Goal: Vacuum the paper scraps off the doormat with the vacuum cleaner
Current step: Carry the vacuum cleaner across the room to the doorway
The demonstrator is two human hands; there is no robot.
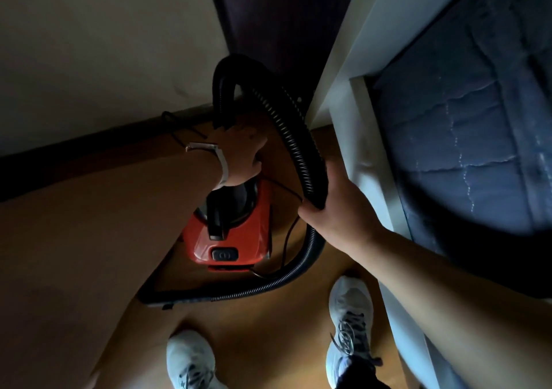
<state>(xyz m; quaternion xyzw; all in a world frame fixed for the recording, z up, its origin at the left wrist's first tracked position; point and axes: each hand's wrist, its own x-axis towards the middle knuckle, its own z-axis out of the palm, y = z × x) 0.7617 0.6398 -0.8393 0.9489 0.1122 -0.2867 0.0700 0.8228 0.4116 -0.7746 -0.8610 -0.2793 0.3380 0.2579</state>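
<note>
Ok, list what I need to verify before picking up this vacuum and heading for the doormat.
1. Right hand has the hose: ok, its fingers wrap the hose.
2. Left hand has a firm hold on top of the vacuum cleaner: cannot tell, the hand hides what it touches.
3. Power cord is tidy: not ok, it trails loose beside the body and runs past the hose.
4. Feet are clear of the hose loop on the floor: ok, the right shoe stands apart from it.
5. Path to the doormat and paper scraps: cannot tell, neither is in view.
</note>
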